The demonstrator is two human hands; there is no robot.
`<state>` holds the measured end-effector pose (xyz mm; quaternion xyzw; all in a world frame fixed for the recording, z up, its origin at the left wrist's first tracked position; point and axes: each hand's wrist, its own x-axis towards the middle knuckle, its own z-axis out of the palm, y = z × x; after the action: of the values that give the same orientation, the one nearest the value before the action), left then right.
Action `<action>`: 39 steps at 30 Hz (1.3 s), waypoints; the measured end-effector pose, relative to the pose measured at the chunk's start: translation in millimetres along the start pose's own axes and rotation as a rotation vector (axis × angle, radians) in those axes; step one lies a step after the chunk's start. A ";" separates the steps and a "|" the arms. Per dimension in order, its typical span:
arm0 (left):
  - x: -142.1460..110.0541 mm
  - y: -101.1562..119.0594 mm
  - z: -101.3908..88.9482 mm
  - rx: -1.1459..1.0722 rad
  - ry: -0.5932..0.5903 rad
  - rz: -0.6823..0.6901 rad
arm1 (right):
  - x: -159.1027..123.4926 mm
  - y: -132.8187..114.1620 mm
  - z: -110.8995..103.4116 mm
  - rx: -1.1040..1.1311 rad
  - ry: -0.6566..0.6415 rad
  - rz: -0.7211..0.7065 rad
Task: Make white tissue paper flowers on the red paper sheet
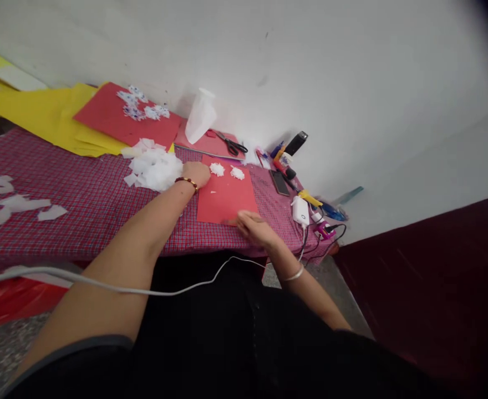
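A red paper sheet (227,199) lies in front of me with two fluffy white paper flowers, a left one (217,169) and a right one (237,173), near its top. My left hand (197,173), closed, is at the sheet's upper left edge, beside a heap of torn white paper (154,167). What its fingers hold, if anything, is hidden. Over the sheet's lower right edge, my right hand (254,227) has its fingers drawn together; blur hides what is in them. One tiny white scrap (213,192) rests on the sheet.
Behind are yellow sheets (56,113), a red sheet (119,124) with speckled paper flowers, a white cup-like object (201,115) and scissors (232,145). To the right lie a phone (279,182), a white charger (300,211) and cables. A white cable (123,290) crosses my left arm.
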<state>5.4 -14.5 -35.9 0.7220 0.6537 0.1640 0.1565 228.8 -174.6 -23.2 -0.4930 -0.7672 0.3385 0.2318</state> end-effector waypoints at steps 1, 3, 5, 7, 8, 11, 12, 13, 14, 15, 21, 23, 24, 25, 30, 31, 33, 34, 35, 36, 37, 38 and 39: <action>0.3 -2.9 -4.0 -0.020 0.011 -0.003 | -10.7 -3.0 -9.6 0.063 -0.043 0.001; 1.1 -7.4 -15.5 -0.063 0.035 0.002 | -27.8 -7.4 -30.5 0.222 -0.067 0.007; -0.4 -5.9 -27.7 -0.105 0.069 0.015 | -37.4 -9.5 -47.2 0.626 0.017 0.065; -9.4 5.8 -33.6 -0.140 0.115 0.035 | -39.1 -9.5 -54.4 0.925 0.127 0.103; -18.2 15.6 -32.3 -0.150 0.140 0.049 | -37.3 -8.7 -54.1 1.022 0.170 0.110; -64.8 53.3 -11.5 -0.141 0.210 0.112 | -24.4 -3.4 -42.4 1.228 0.241 0.118; -85.1 65.3 -0.8 -0.124 0.223 0.146 | -18.8 -1.0 -36.9 1.272 0.271 0.128; -105.8 75.3 10.4 -0.100 0.228 0.183 | -13.2 1.5 -31.5 1.299 0.305 0.142; -125.1 82.8 21.1 -0.072 0.232 0.222 | -8.0 4.1 -26.5 1.309 0.340 0.159; -141.9 87.6 30.6 -0.043 0.226 0.279 | -3.3 6.8 -22.2 1.312 0.367 0.171; -170.1 83.6 52.6 0.116 0.154 0.475 | 18.6 27.3 -12.7 1.129 0.425 0.134; -166.2 81.4 52.8 0.148 0.137 0.492 | 31.3 35.5 -15.2 0.867 0.476 0.087; -164.7 80.8 52.9 0.160 0.132 0.497 | 39.9 39.6 -17.1 0.764 0.497 0.070; -163.8 80.4 52.9 0.169 0.129 0.501 | 49.8 43.4 -19.3 0.709 0.510 0.064; -164.5 77.8 52.3 0.185 0.127 0.519 | 105.2 57.3 -26.1 0.524 0.506 0.065; -164.9 77.3 51.9 0.185 0.129 0.522 | 114.5 58.6 -26.1 0.477 0.495 0.059; -165.3 77.0 51.0 0.184 0.136 0.527 | 129.7 59.4 -25.2 0.382 0.469 0.040; -165.2 77.3 50.6 0.184 0.141 0.530 | 135.6 59.0 -24.7 0.334 0.455 0.028; -165.1 77.7 50.4 0.184 0.146 0.533 | 140.4 58.3 -24.2 0.289 0.442 0.015; -164.7 78.3 50.2 0.183 0.150 0.537 | 144.1 57.4 -23.9 0.244 0.431 0.003; -164.3 79.0 50.3 0.182 0.153 0.541 | 146.9 56.5 -23.7 0.201 0.422 -0.008; -163.9 79.8 50.5 0.180 0.154 0.544 | 148.8 55.7 -23.6 0.160 0.414 -0.016; -163.5 80.7 50.9 0.176 0.155 0.546 | 149.6 55.1 -23.6 0.119 0.407 -0.021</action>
<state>84.9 -185.6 -51.2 0.8672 0.4572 0.1973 -0.0068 217.3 -15.3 -45.5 -0.5285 -0.6884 0.2745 0.4142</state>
